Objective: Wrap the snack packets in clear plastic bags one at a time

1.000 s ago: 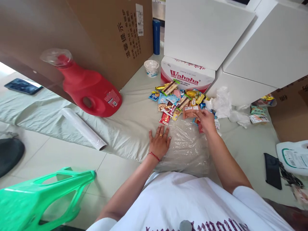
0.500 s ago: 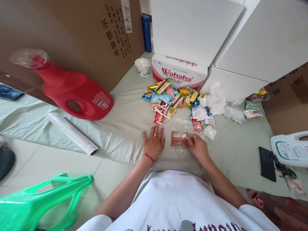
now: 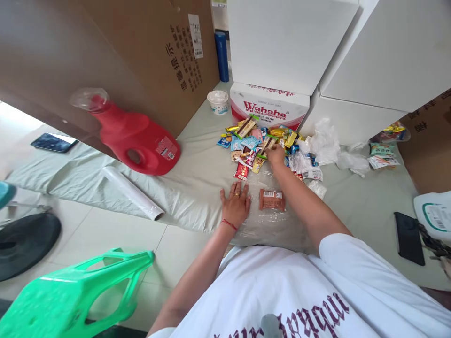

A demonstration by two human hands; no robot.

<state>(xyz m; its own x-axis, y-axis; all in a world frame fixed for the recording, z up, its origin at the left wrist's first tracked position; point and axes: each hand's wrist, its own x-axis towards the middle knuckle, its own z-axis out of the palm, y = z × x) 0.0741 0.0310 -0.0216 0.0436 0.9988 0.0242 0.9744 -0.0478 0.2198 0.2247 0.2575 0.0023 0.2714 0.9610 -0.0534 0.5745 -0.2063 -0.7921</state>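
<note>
My left hand (image 3: 236, 205) lies flat with fingers spread, pressing the clear plastic film (image 3: 260, 230) at its left side. On this film rests a brown snack packet (image 3: 272, 200) with a white barcode label; neither hand touches it. Up at the snack pile, my right hand (image 3: 276, 156) has its fingers curled at the right end of a green-edged snack bar (image 3: 267, 145); its fingertips are partly hidden. Around it lie a red packet (image 3: 241, 171), a yellow packet (image 3: 258, 164) and several blue, pink and gold ones.
Crumpled clear bags (image 3: 322, 143) lie right of the pile. Behind stand a Wahaha carton (image 3: 269, 105) and a paper cup (image 3: 218, 102). To the left are a red jug (image 3: 144, 143) and a white roll (image 3: 133, 193); a black phone (image 3: 408, 238) lies right. A green stool (image 3: 70, 286) is on the floor.
My right hand has left the brown packet on the film and moved forward to the snack pile. My left hand stays flat on the film. The view has shifted slightly.
</note>
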